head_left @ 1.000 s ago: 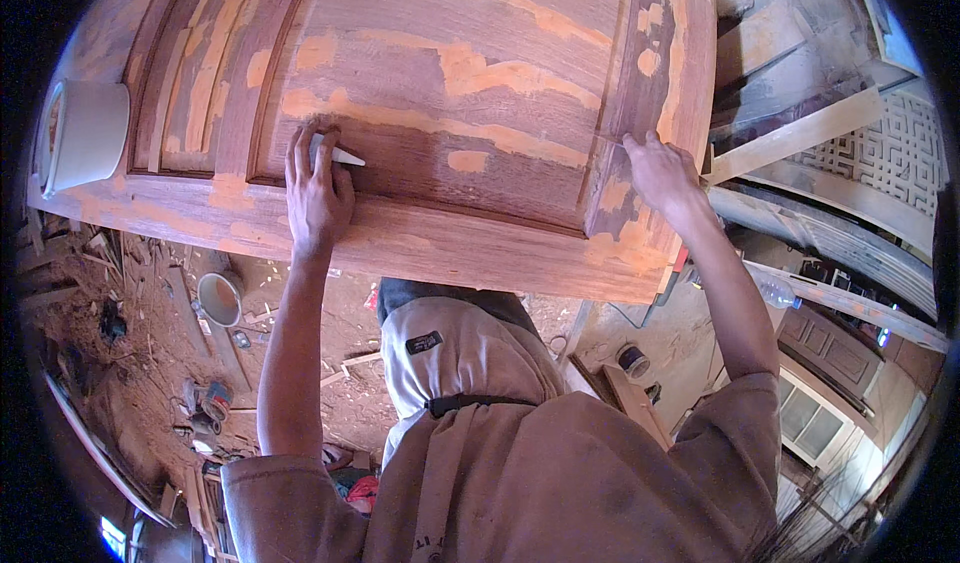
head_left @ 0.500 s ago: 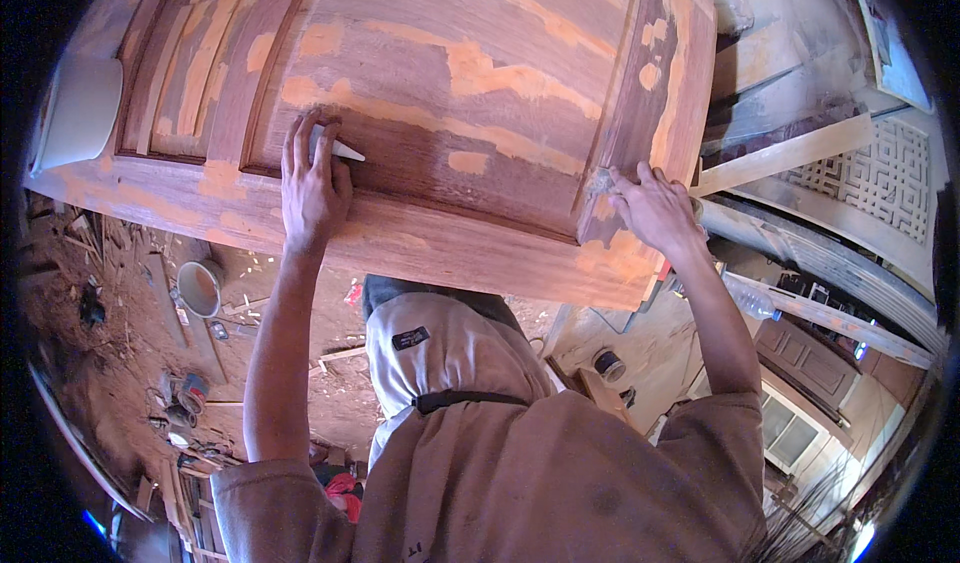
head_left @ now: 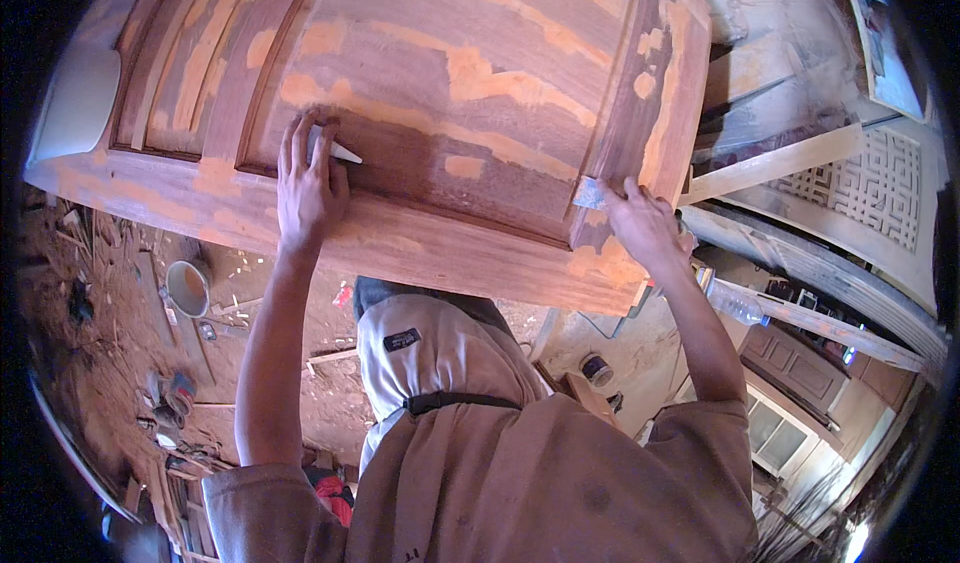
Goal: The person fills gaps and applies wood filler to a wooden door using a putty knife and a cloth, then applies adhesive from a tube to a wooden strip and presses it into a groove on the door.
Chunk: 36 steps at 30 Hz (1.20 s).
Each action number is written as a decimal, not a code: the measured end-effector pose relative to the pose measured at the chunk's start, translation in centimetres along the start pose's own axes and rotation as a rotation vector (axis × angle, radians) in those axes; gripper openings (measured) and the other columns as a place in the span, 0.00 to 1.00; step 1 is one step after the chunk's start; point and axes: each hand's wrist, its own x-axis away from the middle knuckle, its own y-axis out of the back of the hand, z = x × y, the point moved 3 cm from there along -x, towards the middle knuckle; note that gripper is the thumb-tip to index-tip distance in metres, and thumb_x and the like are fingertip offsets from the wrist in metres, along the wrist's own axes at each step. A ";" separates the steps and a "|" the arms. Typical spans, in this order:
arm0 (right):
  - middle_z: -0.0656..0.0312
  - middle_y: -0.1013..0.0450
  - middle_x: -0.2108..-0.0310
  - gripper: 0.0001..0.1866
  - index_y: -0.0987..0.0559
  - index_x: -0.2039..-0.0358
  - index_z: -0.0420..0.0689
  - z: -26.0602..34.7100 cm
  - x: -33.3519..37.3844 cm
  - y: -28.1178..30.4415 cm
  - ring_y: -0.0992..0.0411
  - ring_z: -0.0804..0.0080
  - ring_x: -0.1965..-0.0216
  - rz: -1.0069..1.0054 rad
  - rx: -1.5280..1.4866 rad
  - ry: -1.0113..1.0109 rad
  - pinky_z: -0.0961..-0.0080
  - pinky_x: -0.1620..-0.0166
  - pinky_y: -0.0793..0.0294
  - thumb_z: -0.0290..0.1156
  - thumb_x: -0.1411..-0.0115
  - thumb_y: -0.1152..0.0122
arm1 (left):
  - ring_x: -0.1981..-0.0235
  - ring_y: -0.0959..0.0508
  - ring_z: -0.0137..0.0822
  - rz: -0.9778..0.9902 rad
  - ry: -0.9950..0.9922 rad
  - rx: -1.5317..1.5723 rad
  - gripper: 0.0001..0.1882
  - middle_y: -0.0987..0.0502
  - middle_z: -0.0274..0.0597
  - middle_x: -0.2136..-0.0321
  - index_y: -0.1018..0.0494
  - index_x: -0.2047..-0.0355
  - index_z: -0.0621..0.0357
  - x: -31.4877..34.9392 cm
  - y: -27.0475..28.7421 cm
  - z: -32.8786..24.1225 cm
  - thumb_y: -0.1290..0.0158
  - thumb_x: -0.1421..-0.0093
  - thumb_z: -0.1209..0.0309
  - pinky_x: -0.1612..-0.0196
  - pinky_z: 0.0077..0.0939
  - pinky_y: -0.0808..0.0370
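Observation:
A reddish-brown panelled wooden door (head_left: 420, 233), patched with orange filler, lies in front of me. My left hand (head_left: 311, 178) rests on its lower middle panel with fingers curled over a white pointed piece (head_left: 346, 154); most of that piece is hidden under the palm. Toward the door's right side, my right hand (head_left: 646, 221) pinches a small flat blue-grey scraper blade (head_left: 590, 194), held against the moulding between the panel and the right stile. Whether the blade has a handle is hidden by the fingers.
A white tub (head_left: 75, 108) stands on the door's left end. Below lie a bucket (head_left: 188, 289), wood scraps and shavings on a brown floor. At right are leaning planks (head_left: 775, 166), a carved lattice panel (head_left: 880, 188) and a plastic bottle (head_left: 735, 305).
My right hand has shifted slightly down and left, and the blade, blurred before, now shows clearly. My left hand stays in place on the panel. The whole view has shifted a little.

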 end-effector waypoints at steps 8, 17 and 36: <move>0.53 0.28 0.62 0.24 0.26 0.42 0.51 -0.1 0.7 -0.8 0.23 0.58 0.60 -0.034 0.023 0.054 0.58 0.62 0.24 0.32 0.41 0.45 | 0.36 0.39 0.59 0.021 0.007 0.015 0.26 0.37 0.56 0.40 0.32 0.46 0.60 0.1 0.4 -0.1 0.51 0.48 0.78 0.34 0.52 0.39; 0.52 0.28 0.59 0.22 0.22 0.46 0.51 0.6 -0.2 0.5 0.25 0.56 0.54 0.004 -0.038 -0.068 0.57 0.58 0.25 0.33 0.43 0.44 | 0.36 0.40 0.59 0.021 0.019 0.034 0.27 0.37 0.56 0.40 0.32 0.45 0.57 0.1 0.2 -0.1 0.51 0.47 0.77 0.35 0.53 0.39; 0.49 0.28 0.58 0.22 0.24 0.44 0.52 1.1 -1.0 1.8 0.23 0.53 0.58 0.131 -0.014 -0.030 0.55 0.54 0.26 0.37 0.39 0.42 | 0.35 0.40 0.56 0.015 0.031 0.033 0.28 0.37 0.53 0.40 0.31 0.45 0.56 0.1 0.2 0.0 0.49 0.50 0.78 0.35 0.51 0.39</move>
